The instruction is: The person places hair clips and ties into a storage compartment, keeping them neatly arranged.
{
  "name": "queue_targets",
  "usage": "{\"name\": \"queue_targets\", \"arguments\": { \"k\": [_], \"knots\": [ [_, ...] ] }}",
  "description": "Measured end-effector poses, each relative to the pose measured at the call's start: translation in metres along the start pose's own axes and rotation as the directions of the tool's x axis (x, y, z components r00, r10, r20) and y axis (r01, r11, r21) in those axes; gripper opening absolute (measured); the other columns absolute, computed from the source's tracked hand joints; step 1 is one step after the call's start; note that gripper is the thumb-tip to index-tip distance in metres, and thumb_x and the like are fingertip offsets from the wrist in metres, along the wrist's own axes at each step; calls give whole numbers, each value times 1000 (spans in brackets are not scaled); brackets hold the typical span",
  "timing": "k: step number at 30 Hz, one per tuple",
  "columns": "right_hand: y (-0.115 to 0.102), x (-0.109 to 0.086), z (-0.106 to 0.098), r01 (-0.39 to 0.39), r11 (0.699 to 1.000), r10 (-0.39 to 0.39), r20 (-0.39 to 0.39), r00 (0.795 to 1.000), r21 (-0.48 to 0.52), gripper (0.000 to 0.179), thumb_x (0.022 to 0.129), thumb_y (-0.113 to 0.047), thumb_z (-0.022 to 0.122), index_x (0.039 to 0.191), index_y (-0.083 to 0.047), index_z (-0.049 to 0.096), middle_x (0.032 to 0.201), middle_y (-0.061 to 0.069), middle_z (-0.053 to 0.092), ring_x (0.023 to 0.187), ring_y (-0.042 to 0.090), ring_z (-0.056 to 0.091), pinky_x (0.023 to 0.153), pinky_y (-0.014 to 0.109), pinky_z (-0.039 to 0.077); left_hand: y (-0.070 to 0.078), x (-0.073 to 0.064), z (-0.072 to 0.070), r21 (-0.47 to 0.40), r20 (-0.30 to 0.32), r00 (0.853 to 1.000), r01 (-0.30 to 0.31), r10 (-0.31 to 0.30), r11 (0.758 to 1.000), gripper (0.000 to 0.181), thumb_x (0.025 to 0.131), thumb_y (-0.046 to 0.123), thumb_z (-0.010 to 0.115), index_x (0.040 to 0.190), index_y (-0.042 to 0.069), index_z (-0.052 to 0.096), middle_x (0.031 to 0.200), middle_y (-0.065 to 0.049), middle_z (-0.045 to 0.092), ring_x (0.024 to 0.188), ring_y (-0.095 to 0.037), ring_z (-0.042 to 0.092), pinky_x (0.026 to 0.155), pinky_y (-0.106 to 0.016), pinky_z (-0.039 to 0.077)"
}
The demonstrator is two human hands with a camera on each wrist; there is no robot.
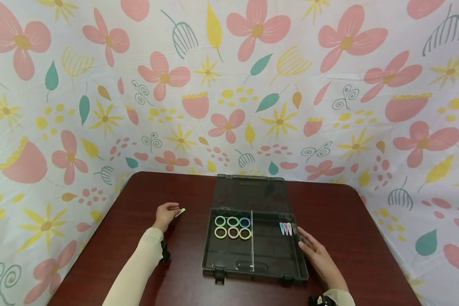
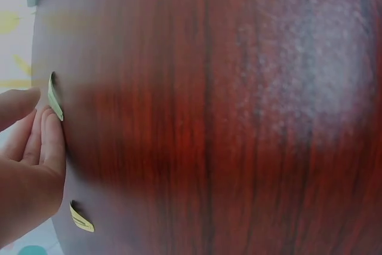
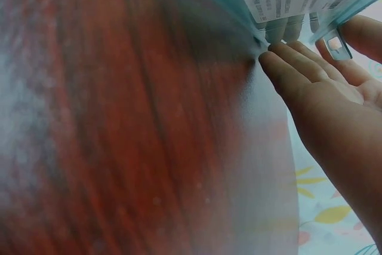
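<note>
My left hand (image 1: 164, 216) is over the left part of the table, pinching a pale green hair clip (image 1: 180, 212) at its fingertips. The same clip (image 2: 55, 101) shows almost whole in the left wrist view. A yellow hair clip (image 2: 82, 218) lies on the table beside that hand. My right hand (image 1: 319, 255) rests against the right side of an opened dark plastic case (image 1: 275, 259). Its fingers (image 3: 295, 70) are fairly straight and touch the case's outer wall. Several hair clips (image 1: 285, 229) lie at the right inside the case.
Several pastel rings (image 1: 233, 233) sit in two rows in the case's left compartment, behind a clear divider (image 1: 252, 246). The case's lid (image 1: 252, 193) lies folded back. A dark red wooden table (image 1: 183, 263) bears everything, with a flowered cloth (image 1: 229, 85) hanging behind.
</note>
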State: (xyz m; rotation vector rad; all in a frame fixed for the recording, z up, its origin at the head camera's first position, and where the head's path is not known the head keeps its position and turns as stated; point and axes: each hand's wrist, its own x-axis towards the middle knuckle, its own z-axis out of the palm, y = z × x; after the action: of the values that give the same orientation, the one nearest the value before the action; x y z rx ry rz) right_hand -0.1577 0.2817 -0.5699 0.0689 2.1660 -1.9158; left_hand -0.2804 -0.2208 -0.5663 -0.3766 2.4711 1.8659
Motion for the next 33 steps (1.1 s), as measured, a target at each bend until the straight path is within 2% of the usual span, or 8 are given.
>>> {"name": "queue_targets", "arguments": {
  "k": [11, 17, 20, 24, 29, 33],
  "knots": [
    [-1, 0, -2, -4, 1000, 4, 5, 1000, 4, 61, 102, -27, 49, 154, -14, 20, 160, 12, 8, 145, 38, 2, 114, 61, 17, 8, -4, 7, 160, -36, 999, -16, 22, 987, 22, 87, -2, 67, 109, -3, 69, 98, -16, 67, 88, -30, 65, 68, -32, 55],
    [-1, 0, 0, -13, 1000, 13, 5, 1000, 11, 60, 102, -26, 49, 154, -14, 21, 160, 13, 7, 145, 40, 1, 113, 62, 17, 9, -2, 10, 198, -49, 997, -53, 64, 979, 22, 82, -9, 67, 104, -8, 69, 87, -16, 68, 81, -28, 64, 61, -25, 53],
    [-1, -1, 1, -18, 1000, 18, 6, 1000, 9, 60, 102, -26, 48, 154, -14, 20, 160, 15, 6, 145, 40, 1, 113, 62, 17, 8, -1, 11, 179, -58, 997, -40, 51, 983, 22, 82, -10, 66, 104, -8, 69, 88, -17, 68, 81, -27, 64, 62, -25, 53],
    [-1, -1, 1, -22, 1000, 22, 3, 1000, 9, 60, 102, -26, 48, 154, -14, 20, 160, 16, 6, 145, 41, 1, 113, 62, 17, 13, -2, 14, 139, -41, 999, -8, 14, 990, 25, 85, -8, 63, 109, -6, 69, 93, -16, 67, 84, -26, 63, 68, -31, 55],
    [-2, -1, 1, -26, 1000, 26, -2, 1000, 2, 61, 102, -27, 49, 154, -14, 20, 160, 17, 6, 144, 41, 1, 113, 62, 17, 27, -3, 21, 97, -29, 1000, -2, 5, 995, 26, 87, -4, 62, 112, -3, 69, 98, -16, 66, 87, -28, 62, 75, -40, 56],
    [-2, -1, 1, -25, 1000, 25, -6, 1000, -1, 61, 102, -27, 49, 154, -14, 20, 160, 16, 6, 144, 42, 1, 113, 62, 17, 41, -8, 28, 8, -7, 1000, -16, 16, 1000, 26, 89, -3, 63, 115, -4, 67, 104, -20, 66, 94, -33, 63, 85, -46, 55]
  ]
}}
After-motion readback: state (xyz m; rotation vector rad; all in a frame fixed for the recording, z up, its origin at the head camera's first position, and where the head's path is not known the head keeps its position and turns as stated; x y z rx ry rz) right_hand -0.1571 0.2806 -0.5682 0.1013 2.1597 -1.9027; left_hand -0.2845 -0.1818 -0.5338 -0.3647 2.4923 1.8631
